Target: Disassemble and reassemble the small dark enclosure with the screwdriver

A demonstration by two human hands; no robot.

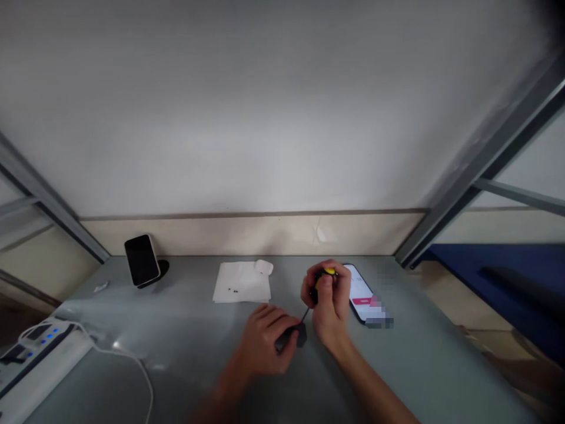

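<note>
My right hand (329,300) is closed around the yellow and black handle of a screwdriver (329,272). The thin shaft slants down to the left. Its tip meets a small dark block-like object (302,335), though the exact contact point is too small to make out. With fingers and thumb on either side, my left hand (269,338) grips that dark object low over the table and covers much of it. Beyond my left hand lies a white paper (242,277) with a few tiny dark pieces (235,291), perhaps screws, on it.
A small white rounded case (263,267) rests at the paper's corner. On the right lies a lit phone (364,297); at the back left a dark-screened device (142,260) leans on a stand. A power strip (48,347) with a white cable (128,353) occupies the left edge.
</note>
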